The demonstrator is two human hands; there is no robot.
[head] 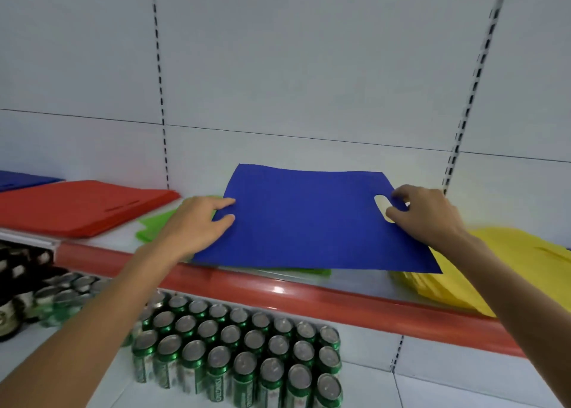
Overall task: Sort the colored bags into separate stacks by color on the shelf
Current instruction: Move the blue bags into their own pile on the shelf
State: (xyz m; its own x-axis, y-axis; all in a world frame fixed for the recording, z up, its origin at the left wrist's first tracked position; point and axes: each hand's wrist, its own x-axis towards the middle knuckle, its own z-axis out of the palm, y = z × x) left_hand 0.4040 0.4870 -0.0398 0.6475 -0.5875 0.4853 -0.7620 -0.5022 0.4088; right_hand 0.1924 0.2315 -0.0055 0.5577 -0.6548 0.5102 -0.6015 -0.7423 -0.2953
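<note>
My left hand [194,225] has its grip pinched on the left edge of the blue bag [309,222], thumb and forefinger nearly together, wrist flat and forearm reaching in from lower left. My right hand [429,219] curls its fingers at the bag's handle hole, thumb against the cloth, arm coming in from the right. The bag is spread flat over the shelf [355,279], above green bags [151,225], between a red stack [80,206] and a yellow stack [509,253].
</note>
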